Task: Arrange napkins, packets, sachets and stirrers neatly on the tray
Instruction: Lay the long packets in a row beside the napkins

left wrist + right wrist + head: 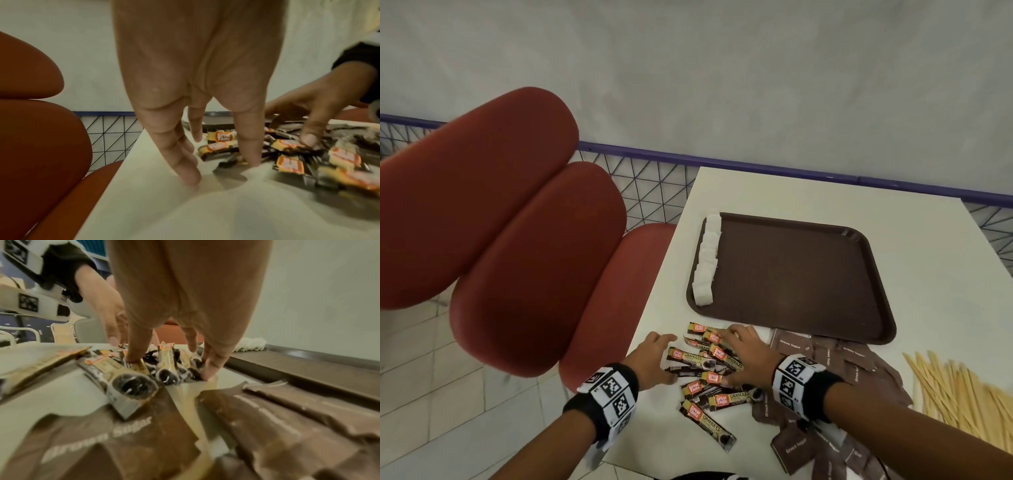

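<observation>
A brown tray point(801, 274) lies on the white table point(945, 308), with white napkins point(707, 260) lined along its left rim. In front of it sits a loose pile of coffee sachets point(710, 371). My left hand point(659, 358) touches the pile's left side, its fingers point(187, 175) reaching down to the table. My right hand point(736, 353) rests spread over the pile's right side, and its fingertips point(209, 371) press on the sachets point(131, 382). Neither hand grips anything. Brown sugar packets point(825, 363) and wooden stirrers point(962, 394) lie to the right.
Red padded chairs point(524, 260) stand close against the table's left edge. A purple wire railing point(647, 192) and a grey wall run behind. The brown sugar packets point(98, 434) spread under my right wrist, and the tray rim point(308, 368) runs just beyond them.
</observation>
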### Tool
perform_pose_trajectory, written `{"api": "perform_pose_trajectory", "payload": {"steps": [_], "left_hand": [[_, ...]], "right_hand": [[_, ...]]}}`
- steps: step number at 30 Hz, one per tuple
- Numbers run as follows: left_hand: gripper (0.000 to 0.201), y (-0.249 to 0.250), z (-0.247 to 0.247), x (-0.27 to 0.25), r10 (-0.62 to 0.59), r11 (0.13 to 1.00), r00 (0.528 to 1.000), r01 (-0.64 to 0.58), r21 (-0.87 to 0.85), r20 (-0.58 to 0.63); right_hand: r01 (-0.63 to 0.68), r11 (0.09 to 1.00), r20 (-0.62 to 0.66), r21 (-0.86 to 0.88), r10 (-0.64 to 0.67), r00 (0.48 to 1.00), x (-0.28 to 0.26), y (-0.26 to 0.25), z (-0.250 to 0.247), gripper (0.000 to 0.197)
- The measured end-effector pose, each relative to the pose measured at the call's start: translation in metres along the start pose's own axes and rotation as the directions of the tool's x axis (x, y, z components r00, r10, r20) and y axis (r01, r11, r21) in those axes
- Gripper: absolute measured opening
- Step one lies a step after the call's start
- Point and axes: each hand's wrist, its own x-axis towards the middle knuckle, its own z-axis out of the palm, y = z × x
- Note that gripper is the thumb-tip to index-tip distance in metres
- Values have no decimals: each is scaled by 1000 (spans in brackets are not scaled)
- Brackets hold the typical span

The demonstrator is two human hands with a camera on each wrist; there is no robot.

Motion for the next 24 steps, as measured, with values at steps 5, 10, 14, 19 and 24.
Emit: {"api": "perform_pose_trajectory", "payload": {"steps": [5,10,14,19,24], "left_hand": [[73,6,11,7,12,999,997,-15,-33,-72],[65,9,15,8,23,993,991,-39,-114,-135],[53,9,18,10,41,978,978,-81,-192,-204],[44,5,18,14,-9,980,956,-49,-191,-293],[58,8,16,21,-48,979,963,-8,-204,-265]], "right_hand": [[27,997,-36,76,-25,999,13,-9,-2,73],[50,999,-81,21,-49,996,13,-2,-5,65],[67,997,-125,-39,-71,990,14,-4,-7,65],[49,993,-51,-107,-55,997,17,-10,-3,91],[18,995,-43,-98,-22,999,24,-14,5,88]]}}
